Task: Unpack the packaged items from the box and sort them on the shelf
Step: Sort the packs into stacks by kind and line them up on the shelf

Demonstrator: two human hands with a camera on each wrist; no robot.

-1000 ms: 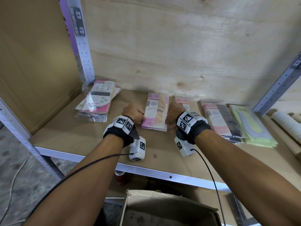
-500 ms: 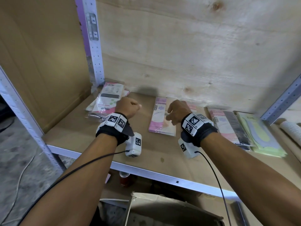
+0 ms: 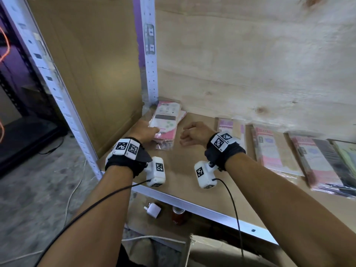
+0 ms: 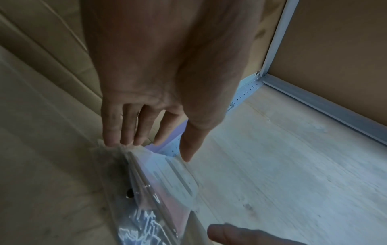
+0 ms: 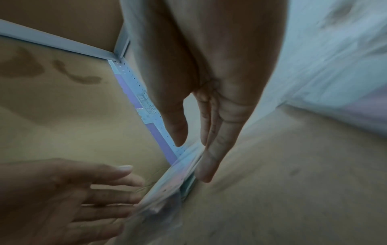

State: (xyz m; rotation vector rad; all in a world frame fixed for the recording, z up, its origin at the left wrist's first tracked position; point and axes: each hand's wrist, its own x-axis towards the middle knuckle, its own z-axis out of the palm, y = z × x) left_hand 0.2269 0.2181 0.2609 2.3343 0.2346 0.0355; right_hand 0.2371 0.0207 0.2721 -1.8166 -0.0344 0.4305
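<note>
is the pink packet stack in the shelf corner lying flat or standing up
Lying flat: the pink packet stack rests face-up on the shelf board, the left hand touching its near edge.

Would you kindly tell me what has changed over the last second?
Both hands left the middle pink packet and moved left: the left hand now touches the corner stack, the right hand alongside, open. The packets along the shelf stayed put.

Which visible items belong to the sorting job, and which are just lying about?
Job:
corner pack stack
packs along the shelf
cardboard box
left hand touching the stack
right hand

Lying about:
white plug
red can
</note>
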